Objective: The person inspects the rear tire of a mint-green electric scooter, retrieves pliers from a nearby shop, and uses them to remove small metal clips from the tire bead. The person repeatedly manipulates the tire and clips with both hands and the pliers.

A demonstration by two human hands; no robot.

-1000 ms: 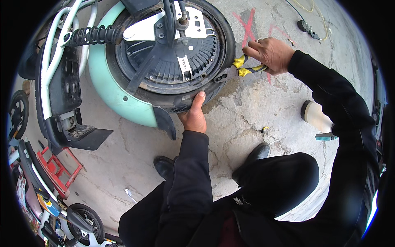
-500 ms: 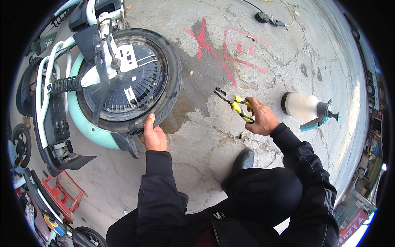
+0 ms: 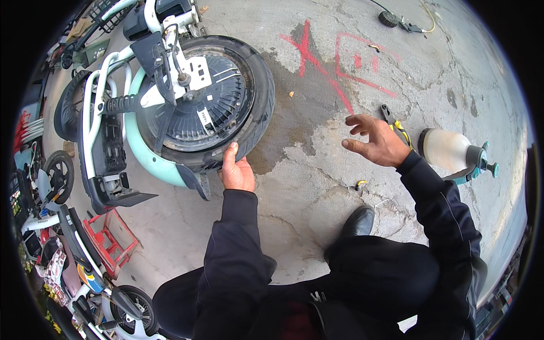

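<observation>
A scooter with a white frame (image 3: 90,124) and mint fender (image 3: 150,158) lies on its side, its rear wheel hub (image 3: 218,90) face up. My left hand (image 3: 239,173) grips the black tyre (image 3: 260,96) at its near edge, thumb on top. My right hand (image 3: 371,141) is open above the concrete, fingers spread and curved, holding nothing. Yellow and black pliers (image 3: 400,129) lie just beyond it, partly hidden by that hand. A translucent pump sprayer (image 3: 445,149) lies to their right.
A red metal stand (image 3: 105,241) sits at lower left, beside other parked scooters (image 3: 59,187). An air-hose gauge (image 3: 388,18) lies at the top. A small yellow piece (image 3: 361,184) is on the cracked floor. Red painted marks (image 3: 311,62) are beyond my hands.
My right hand has drawn away from the tyre with the pliers and let them go onto the floor; its fingers are now spread. My left hand still holds the tyre.
</observation>
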